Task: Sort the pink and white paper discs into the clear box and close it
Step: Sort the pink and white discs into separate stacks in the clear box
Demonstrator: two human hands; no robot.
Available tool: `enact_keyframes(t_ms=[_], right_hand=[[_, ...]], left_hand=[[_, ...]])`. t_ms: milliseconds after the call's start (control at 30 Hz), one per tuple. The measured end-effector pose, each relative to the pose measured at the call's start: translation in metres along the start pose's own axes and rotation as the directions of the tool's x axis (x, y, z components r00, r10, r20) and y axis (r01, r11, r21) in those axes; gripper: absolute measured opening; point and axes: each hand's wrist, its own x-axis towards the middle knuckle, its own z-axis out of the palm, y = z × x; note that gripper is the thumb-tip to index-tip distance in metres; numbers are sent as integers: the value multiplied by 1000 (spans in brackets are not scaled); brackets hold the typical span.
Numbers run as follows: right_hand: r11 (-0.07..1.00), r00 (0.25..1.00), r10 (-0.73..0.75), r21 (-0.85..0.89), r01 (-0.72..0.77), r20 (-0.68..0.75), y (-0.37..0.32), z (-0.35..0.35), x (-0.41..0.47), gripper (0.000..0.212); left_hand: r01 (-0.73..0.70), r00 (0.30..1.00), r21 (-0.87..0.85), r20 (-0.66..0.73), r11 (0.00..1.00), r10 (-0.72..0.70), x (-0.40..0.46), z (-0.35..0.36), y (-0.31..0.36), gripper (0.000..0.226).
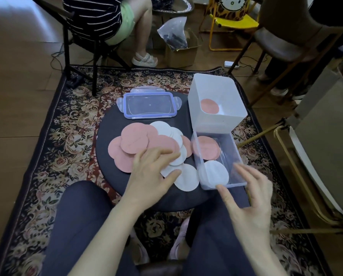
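A heap of pink discs (133,143) and white discs (162,129) lies on the round black table (111,120). The clear box (229,154) stands at the right, holding a pink disc (206,150) at the far end and a white disc (214,174) at the near end. My left hand (152,172) rests with straight fingers on the white discs of the heap, beside a large white disc (188,179). My right hand (250,202) hovers with spread fingers at the box's near corner, holding nothing. The box's lid (149,105) with blue rim lies behind the heap.
A white bin (218,116) with one pink disc (209,106) inside stands behind the clear box. A floral rug (67,126) lies under the table. A seated person (111,20) on a chair is at the back, with a cardboard box (181,50), yellow chair (234,22) and brown chair (290,42).
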Motion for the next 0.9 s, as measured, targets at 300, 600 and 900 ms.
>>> enact_keyframes(t_ms=[300,600,900], right_hand=[[990,906,78,78,-121,416,-29,48,-36,33],[995,833,72,14,-95,549,-42,72,-27,43],[975,797,221,-116,-189,563,-53,82,-15,42]], left_hand=[[147,988,185,-76,972,-135,-59,-8,-20,51],[242,965,189,-144,952,-218,-73,2,-16,62],[273,948,132,-205,953,-244,-75,6,-7,62]])
